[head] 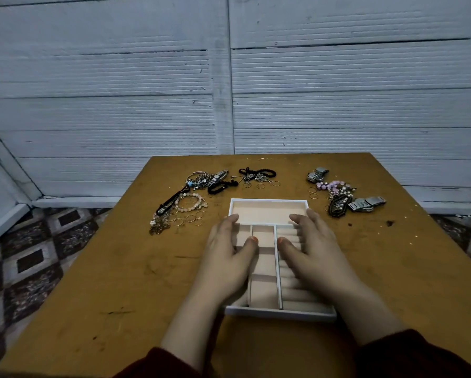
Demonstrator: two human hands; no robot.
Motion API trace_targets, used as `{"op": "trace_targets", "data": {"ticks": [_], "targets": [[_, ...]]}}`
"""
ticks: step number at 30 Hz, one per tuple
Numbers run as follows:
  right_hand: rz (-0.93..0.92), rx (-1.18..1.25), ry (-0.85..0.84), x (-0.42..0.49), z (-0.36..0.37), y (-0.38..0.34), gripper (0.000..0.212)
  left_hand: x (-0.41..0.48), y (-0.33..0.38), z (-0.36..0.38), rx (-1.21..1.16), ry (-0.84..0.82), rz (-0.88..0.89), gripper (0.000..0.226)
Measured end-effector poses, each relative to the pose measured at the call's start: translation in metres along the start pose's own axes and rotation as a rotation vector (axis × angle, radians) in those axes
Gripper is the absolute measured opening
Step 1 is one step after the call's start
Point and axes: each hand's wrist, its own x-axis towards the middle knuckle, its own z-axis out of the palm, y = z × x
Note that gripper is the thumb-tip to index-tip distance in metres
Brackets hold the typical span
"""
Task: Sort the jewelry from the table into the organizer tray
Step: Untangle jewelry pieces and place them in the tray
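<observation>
My left hand (226, 252) and right hand (313, 246) lay palm-down over the white organizer tray (268, 201), which sat at the middle of the brown table (119, 282), its near rim toward me. My fingers (233, 218) were loose and spread, grasping nothing; motion blur made it impossible to tell whether they touched the tray or hung just above it. The left hand covered the narrow compartments on the tray's left side, the right hand the ridged ring rolls (294, 291) on its right, and both sets of fingertips reached the edge of the wide far compartment.

The jewelry lay on the table beyond the tray in three heaps. To the far left sat a tangle of chains, a pale bead bracelet (192, 204) and thin gold rings (188, 218). Behind the tray's far rim were black cords and more chains (256, 177). To the far right, purple beads (333, 186) were piled between two metal watches (367, 204).

Dark red sleeves (158, 364) showed at the bottom edge.
</observation>
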Motion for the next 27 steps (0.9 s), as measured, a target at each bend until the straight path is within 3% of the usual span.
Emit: {"op": "trace_targets", "data": {"ticks": [7,12,20,27], "targets": [[-0.123,-0.173,0.095,0.015,-0.005,-0.025,0.050,0.014,0.001,-0.016,0.172,-0.014,0.045,0.051],[-0.288,-0.174,0.059,0.035,0.005,-0.058,0.066,0.036,-0.016,-0.039,0.124,0.184,0.079,0.030],[-0.438,-0.313,-0.071,0.087,0.038,-0.105,0.031,0.084,-0.060,-0.066,0.138,0.415,-0.010,0.019],[-0.535,-0.455,-0.137,0.125,0.071,-0.124,0.025,0.105,-0.086,-0.081,0.206,0.441,0.053,0.019]]}}
